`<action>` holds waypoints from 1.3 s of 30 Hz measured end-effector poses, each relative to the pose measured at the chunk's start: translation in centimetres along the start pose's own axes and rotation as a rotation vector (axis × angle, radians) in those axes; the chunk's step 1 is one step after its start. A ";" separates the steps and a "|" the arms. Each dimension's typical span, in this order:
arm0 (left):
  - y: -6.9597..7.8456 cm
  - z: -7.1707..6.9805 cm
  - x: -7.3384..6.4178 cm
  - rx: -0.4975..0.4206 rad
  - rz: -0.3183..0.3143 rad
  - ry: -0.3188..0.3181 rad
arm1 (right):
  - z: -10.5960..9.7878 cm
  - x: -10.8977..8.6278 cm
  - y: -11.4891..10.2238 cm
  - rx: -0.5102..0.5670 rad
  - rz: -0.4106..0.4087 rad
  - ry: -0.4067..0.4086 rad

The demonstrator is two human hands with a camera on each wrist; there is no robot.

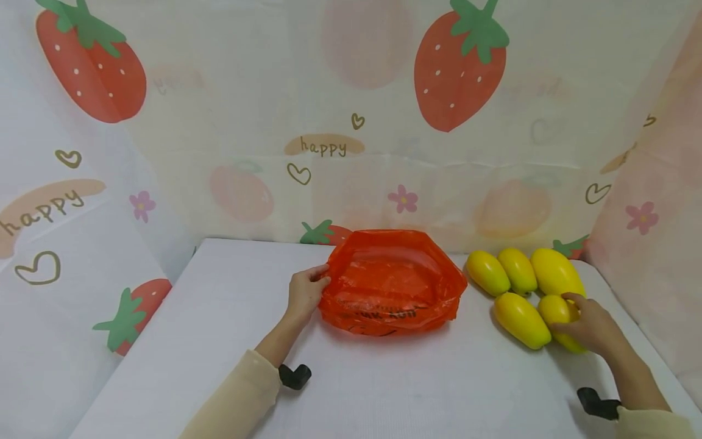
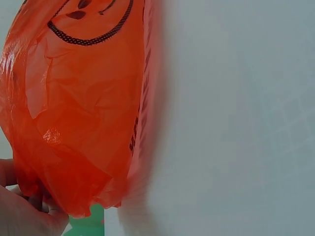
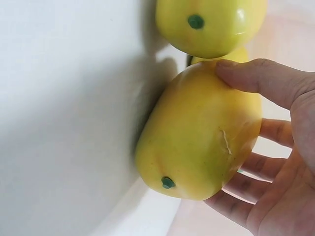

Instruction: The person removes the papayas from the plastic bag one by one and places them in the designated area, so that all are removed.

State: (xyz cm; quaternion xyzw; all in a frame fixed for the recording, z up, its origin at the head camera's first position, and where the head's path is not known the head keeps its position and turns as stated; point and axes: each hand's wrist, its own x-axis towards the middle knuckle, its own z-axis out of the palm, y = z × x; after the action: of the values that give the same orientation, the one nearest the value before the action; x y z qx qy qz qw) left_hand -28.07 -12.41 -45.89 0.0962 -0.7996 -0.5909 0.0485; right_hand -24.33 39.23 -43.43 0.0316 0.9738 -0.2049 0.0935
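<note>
A red plastic bag (image 1: 384, 274) stands on the white table with its wide mouth open, black print along its lower front. My left hand (image 1: 305, 294) pinches the bag's left rim between thumb and fingers; in the left wrist view, folds of the film hide part of those fingers. My right hand (image 1: 592, 326) has its thumb and fingers around a yellow mango (image 3: 197, 132) with a small green stem stub, the front right one of a group. Just left of it lies another mango (image 1: 522, 320), and behind them are a large mango (image 1: 556, 271) and two smaller ones.
The white table (image 1: 230, 305) is backed by a cloth (image 1: 247, 91) printed with strawberries, hearts and the word happy, which also hangs along both sides. A black wrist strap piece (image 1: 295, 377) sticks out beside the left sleeve, another (image 1: 598, 403) by the right.
</note>
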 end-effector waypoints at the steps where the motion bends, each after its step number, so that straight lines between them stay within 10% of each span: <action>1: -0.1 0.0 0.0 -0.002 0.005 0.008 | 0.0 0.0 0.0 -0.004 -0.004 0.004; 39: -0.2 -0.2 0.3 -0.003 -0.039 -0.012 | -0.4 -0.5 -0.1 -0.027 -0.029 0.040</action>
State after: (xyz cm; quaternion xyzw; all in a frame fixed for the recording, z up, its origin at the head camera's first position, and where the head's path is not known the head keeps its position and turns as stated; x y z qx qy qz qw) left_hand -28.31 -12.71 -45.98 0.1080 -0.7970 -0.5933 0.0325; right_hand -23.94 39.30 -42.95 0.0202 0.9785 -0.1925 0.0714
